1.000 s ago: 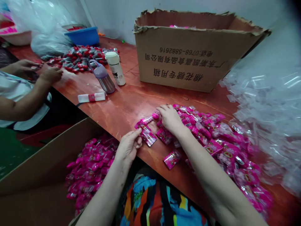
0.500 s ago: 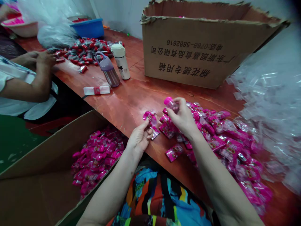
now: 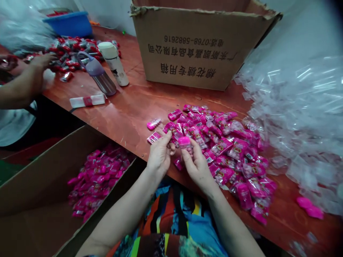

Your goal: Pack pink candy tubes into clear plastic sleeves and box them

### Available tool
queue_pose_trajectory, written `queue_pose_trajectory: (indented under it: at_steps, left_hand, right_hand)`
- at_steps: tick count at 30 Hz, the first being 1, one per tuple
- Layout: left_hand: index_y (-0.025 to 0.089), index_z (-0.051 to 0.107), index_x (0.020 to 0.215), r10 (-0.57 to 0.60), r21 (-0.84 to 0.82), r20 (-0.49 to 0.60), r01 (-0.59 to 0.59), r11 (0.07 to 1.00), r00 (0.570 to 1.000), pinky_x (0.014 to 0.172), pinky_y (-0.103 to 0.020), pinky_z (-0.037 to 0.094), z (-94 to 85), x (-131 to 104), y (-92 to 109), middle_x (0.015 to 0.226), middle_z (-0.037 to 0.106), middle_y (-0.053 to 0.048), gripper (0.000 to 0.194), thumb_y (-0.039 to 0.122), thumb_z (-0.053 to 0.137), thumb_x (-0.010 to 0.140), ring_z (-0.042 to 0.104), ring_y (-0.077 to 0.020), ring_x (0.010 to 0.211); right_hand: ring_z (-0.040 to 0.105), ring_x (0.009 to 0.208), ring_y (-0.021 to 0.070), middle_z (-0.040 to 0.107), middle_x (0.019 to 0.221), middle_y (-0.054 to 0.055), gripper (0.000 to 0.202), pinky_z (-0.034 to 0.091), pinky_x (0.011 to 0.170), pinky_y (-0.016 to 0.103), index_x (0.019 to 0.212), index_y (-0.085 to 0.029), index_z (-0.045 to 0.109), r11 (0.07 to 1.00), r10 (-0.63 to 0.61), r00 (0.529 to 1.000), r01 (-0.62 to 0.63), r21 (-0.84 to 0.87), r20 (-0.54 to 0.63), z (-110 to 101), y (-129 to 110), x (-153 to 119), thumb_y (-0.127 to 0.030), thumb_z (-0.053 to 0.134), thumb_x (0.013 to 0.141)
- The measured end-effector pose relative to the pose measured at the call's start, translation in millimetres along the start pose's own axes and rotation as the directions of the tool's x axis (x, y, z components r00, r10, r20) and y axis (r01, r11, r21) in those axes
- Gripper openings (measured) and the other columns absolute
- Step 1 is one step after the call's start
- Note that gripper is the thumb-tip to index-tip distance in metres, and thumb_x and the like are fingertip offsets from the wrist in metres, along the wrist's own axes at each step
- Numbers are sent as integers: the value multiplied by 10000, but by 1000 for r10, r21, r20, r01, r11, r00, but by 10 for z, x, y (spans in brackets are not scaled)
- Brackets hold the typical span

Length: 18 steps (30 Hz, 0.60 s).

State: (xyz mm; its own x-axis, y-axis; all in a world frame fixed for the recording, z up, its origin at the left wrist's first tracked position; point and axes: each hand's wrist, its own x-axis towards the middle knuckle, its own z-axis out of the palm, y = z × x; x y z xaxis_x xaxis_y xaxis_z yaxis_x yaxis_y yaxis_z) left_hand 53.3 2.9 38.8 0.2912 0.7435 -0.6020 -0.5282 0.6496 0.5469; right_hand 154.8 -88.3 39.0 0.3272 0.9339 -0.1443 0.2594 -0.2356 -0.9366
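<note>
My right hand (image 3: 197,166) holds a small clear container with a pink cap (image 3: 184,142), with pink pieces showing inside. Beside it, my left hand (image 3: 160,155) has thumb and fingers pinched at a pink packet (image 3: 174,132) on the near edge of the pile. Many pink packets (image 3: 225,146) are heaped on the red table (image 3: 128,125) to the right of my hands. Another pink-capped container (image 3: 153,124) lies just beyond my left hand, with a flat pink packet (image 3: 153,137) near it.
A large cardboard box (image 3: 187,46) stands at the back; another box (image 3: 34,182) with pink packets is at lower left. Clear plastic pieces (image 3: 294,135) lie right. Two bottles (image 3: 103,76) (image 3: 114,64), red packets (image 3: 69,53) and a person's hand (image 3: 40,67) are left.
The view has shifted right. My right hand has brought the pink-capped container down and close to my left hand. The other person's hand has reached toward the red packets.
</note>
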Motion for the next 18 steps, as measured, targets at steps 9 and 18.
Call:
queue_pose_trajectory:
  at_steps: [9,18]
  left_hand:
    - [152,566,682,1,106,85,-10,994,996,391,-168,268,25,-90,-100,466,537,38,431,438,889,670,427,-49,395]
    - [135,611,646,-293,320,312,191,928,904,378,-194,242,30,-101,-127,435,467,42,479,555,832,712,407,-54,354]
  right_hand:
    - [622,931,204,609,1157,110,657,547,866,375,1559,-231,275,995,23,995,-14,97,-93,-32,114,-82,-431,537,990]
    - [306,416,78,508,625,-73,787,252,398,198,1579,-277,184,795,185,946,-303,525,266,-184,-10,-117,-524,575,943]
